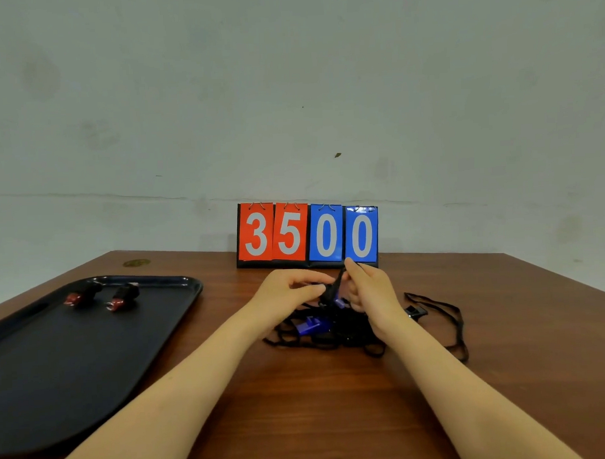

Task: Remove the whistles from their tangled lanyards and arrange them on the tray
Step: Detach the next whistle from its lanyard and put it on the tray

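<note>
While two red whistles (pixel 101 296) already lie at the tray's (pixel 76 374) far end, left of frame, both hands, left (pixel 293 291) and right (pixel 368 292), pinch a lanyard (pixel 334 286) taut above the centre tangle (pixel 332 334) on the bench (pixel 318 417), probably freeing a blue whistle (pixel 338 302).

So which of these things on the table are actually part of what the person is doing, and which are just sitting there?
Part of the job:
- black tray
- two red whistles on the tray
- blue whistle
- tangled black lanyards
- left hand and right hand, both pinching a lanyard

Just lying about:
- flip scoreboard showing 35 and 00
</note>
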